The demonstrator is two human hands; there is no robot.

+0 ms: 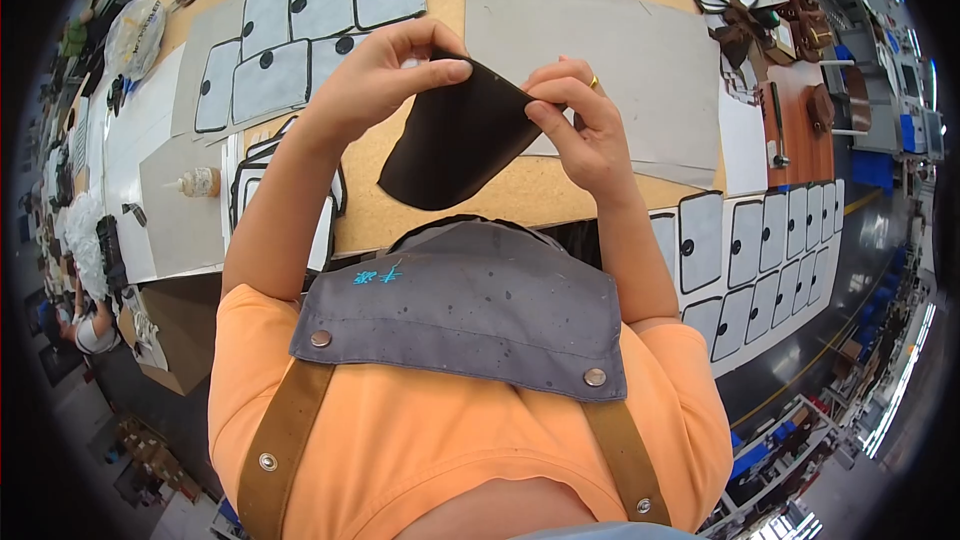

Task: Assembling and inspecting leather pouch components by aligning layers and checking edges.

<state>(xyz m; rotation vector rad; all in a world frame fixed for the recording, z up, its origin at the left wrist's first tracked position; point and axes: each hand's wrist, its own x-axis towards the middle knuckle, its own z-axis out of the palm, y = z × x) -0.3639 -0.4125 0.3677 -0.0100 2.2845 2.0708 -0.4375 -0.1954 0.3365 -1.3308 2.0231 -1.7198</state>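
Between my hands hangs a dark leather-like panel (445, 145) with a rounded lower edge, bending a little as it is held up. My left hand (390, 70) pinches its upper left edge between thumb and fingers. At its upper right corner, my right hand (585, 120), with a ring on one finger, grips it between thumb and forefinger. Behind and below the panel lies the tan tabletop (375, 225). Left of it are white panels (272, 80) with dark edges and a black round spot each, laid in rows on a grey sheet.
A large grey board (610, 70) lies beyond my right hand. More white panels (700, 240) stand in rows on a board at the right. A small bottle (200, 182) and a plastic bag (135, 38) are at the left. A red-brown board (800, 125) holds tools at the far right.
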